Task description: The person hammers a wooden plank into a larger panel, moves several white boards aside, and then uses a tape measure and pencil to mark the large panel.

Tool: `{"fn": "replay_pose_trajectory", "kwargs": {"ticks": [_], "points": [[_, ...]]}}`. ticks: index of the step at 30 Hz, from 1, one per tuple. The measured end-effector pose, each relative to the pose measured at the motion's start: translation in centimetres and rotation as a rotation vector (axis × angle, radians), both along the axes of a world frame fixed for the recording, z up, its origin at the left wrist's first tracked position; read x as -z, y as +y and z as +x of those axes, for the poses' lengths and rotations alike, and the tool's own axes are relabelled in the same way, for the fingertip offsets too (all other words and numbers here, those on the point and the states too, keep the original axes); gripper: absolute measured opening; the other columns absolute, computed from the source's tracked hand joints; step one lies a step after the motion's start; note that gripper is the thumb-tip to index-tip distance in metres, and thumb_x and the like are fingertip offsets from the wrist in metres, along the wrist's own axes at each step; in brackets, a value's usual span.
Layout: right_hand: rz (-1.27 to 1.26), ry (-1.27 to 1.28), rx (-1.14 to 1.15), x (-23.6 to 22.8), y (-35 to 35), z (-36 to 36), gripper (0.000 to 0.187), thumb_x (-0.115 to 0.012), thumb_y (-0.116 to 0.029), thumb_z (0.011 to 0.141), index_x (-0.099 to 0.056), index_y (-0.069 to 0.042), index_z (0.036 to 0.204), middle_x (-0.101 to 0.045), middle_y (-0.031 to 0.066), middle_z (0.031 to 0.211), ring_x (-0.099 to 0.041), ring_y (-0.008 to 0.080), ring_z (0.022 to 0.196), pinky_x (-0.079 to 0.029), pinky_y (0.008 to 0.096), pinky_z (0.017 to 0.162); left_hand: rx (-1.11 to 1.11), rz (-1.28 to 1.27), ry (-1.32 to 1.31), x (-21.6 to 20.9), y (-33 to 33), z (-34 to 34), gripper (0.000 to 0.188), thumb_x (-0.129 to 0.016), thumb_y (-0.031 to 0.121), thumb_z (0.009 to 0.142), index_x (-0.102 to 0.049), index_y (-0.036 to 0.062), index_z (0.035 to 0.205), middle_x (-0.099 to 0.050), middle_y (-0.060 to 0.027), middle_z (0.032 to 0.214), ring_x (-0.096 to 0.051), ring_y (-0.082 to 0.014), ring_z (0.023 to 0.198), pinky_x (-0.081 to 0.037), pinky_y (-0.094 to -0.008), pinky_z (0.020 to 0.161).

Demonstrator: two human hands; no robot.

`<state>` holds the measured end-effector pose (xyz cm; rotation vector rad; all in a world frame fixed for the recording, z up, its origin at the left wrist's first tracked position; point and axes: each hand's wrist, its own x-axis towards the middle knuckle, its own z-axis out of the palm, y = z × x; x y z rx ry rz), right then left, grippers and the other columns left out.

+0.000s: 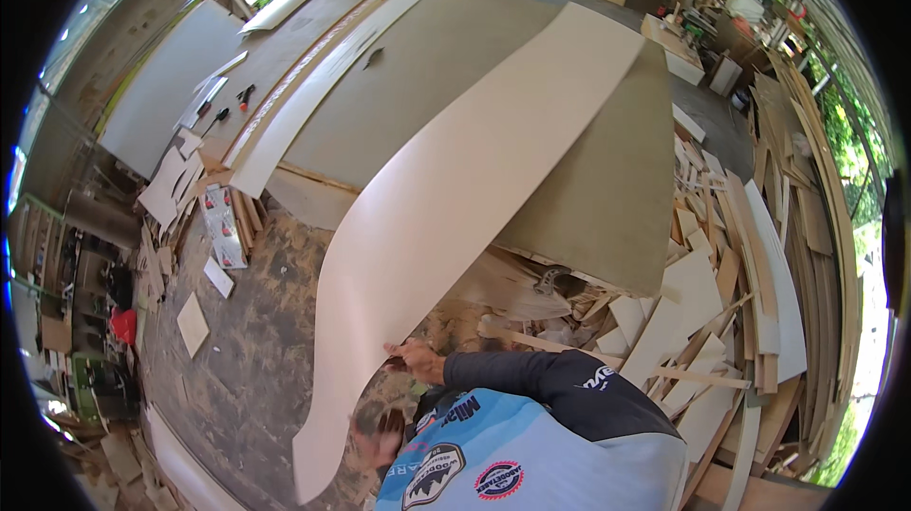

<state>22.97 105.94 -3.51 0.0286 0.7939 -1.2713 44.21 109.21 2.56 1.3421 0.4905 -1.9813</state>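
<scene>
Right hand [415,360] at edge of sheet [432,198]

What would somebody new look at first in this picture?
Probably the long, pale, curved sheet sweeping across the middle, with the right hand holding its edge lower down. Next, maybe the messy heap of wood scraps on the right, then the light blue shirt at the bottom.

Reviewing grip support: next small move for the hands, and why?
I'd probably bring the left hand firmly onto the near end of the pale sheet: that end curves out beyond the grey-topped table, only the right hand clearly grips its edge, and the left is blurred, contact unclear.
</scene>
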Motion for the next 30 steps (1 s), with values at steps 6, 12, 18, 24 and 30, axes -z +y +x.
{"fn": "replay_pose_trajectory", "kwargs": {"ticks": [6,12,18,24,30], "points": [[0.010,-0.141,-0.139,-2.0,0.2,5.5,0.028,-0.057,-0.031,0.096,-0.061,-0.008,0.112,-0.066,0.0068,0.107,-0.065,0.0180,0.091,-0.056,0.0310,0.076,-0.389,-0.685,0.167,8.3,-6.0,0.9,0.053,-0.061,0.028,0.089,-0.048,-0.0044,0.129,-0.055,-0.0189,0.124,-0.051,-0.0295,0.115,-0.039,-0.0405,0.103],[-0.152,0.067,-0.376,-2.1,-0.1,1.7,0.028,-0.052,-0.021,0.095,-0.061,-0.003,0.114,-0.066,0.0089,0.112,-0.065,0.0227,0.100,-0.053,0.0343,0.084,0.486,-0.994,-1.593,8.0,-7.6,5.1,0.044,-0.061,0.010,0.087,-0.050,-0.0076,0.126,-0.059,-0.0182,0.119,-0.057,-0.0224,0.104,-0.044,-0.0318,0.093],[0.301,0.432,0.336,6.5,7.0,-12.6,0.029,-0.047,-0.024,0.093,-0.062,-0.003,0.107,-0.067,0.0112,0.099,-0.064,0.0241,0.088,-0.052,0.0395,0.077,0.237,-1.107,-1.491,4.1,-12.7,14.9,0.057,-0.065,0.012,0.078,-0.045,-0.0135,0.126,-0.057,-0.0220,0.115,-0.059,-0.0271,0.100,-0.046,-0.0347,0.091],[0.459,0.335,1.423,8.3,19.1,-26.1,0.044,-0.052,-0.045,0.091,-0.054,-0.002,0.100,-0.062,0.0128,0.091,-0.064,0.0266,0.084,-0.053,0.0410,0.076,0.113,-1.203,-1.842,-4.3,-16.5,21.3,0.065,-0.066,0.036,0.080,-0.051,-0.0127,0.121,-0.059,-0.0237,0.116,-0.059,-0.0299,0.103,-0.044,-0.0376,0.092],[0.399,0.235,1.605,6.1,19.0,-28.0,0.068,-0.056,-0.051,0.087,-0.045,0.008,0.118,-0.051,0.0187,0.115,-0.058,0.0305,0.099,-0.050,0.0413,0.082,-0.159,-1.204,-1.769,-6.7,-19.5,31.2,0.047,-0.059,0.020,0.088,-0.053,-0.0082,0.125,-0.061,-0.0213,0.114,-0.062,-0.0282,0.097,-0.049,-0.0368,0.082]]}}
